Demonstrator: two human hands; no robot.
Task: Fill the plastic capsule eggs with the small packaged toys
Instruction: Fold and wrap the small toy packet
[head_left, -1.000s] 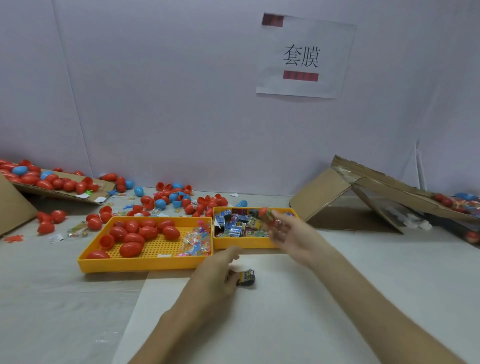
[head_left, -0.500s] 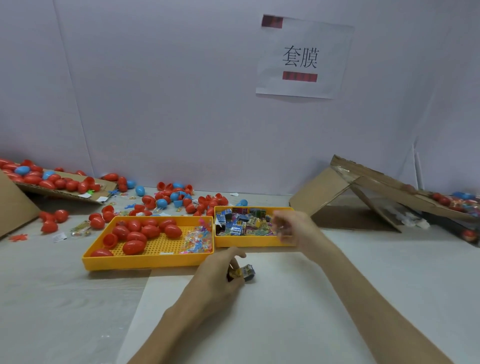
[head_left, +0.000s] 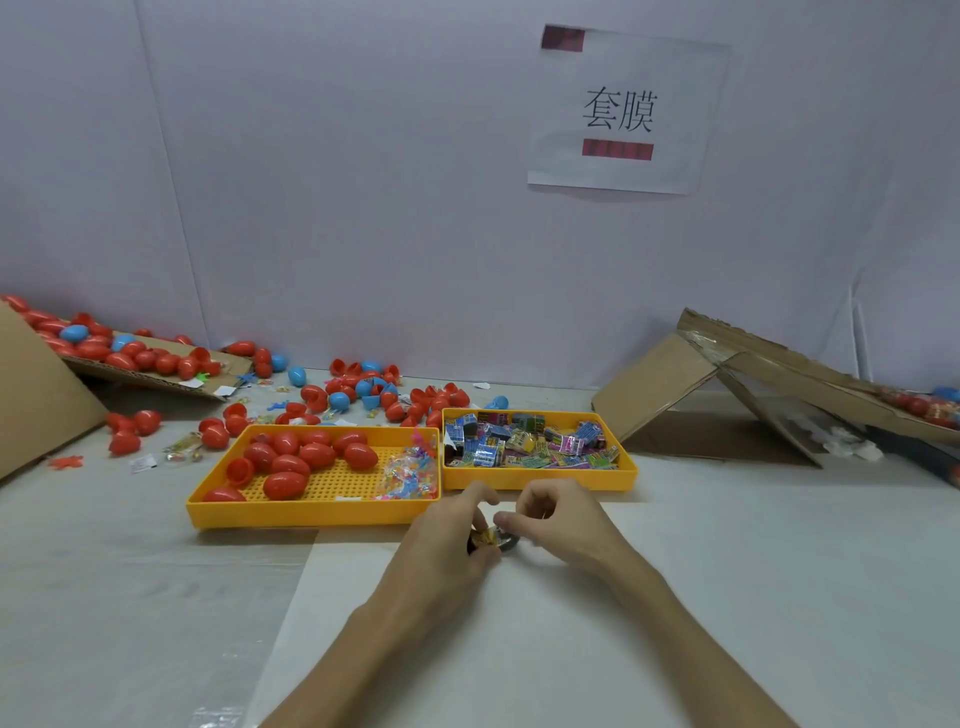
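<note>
L hand (head_left: 445, 545) + R hand (head_left: 563, 525) both pinch toy pkt (head_left: 492, 537) over white sheet (head_left: 519, 649); lilac wall (head_left: 363, 208), paper sign (head_left: 618, 109) behind.

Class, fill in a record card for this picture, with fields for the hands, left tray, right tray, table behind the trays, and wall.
Hands: left hand and right hand both pinch one toy packet in front of the trays.
Left tray: yellow, holds red eggs.
Right tray: yellow, holds colourful packets.
Behind trays: loose red and blue eggs.
Wall: paper sign.
</note>
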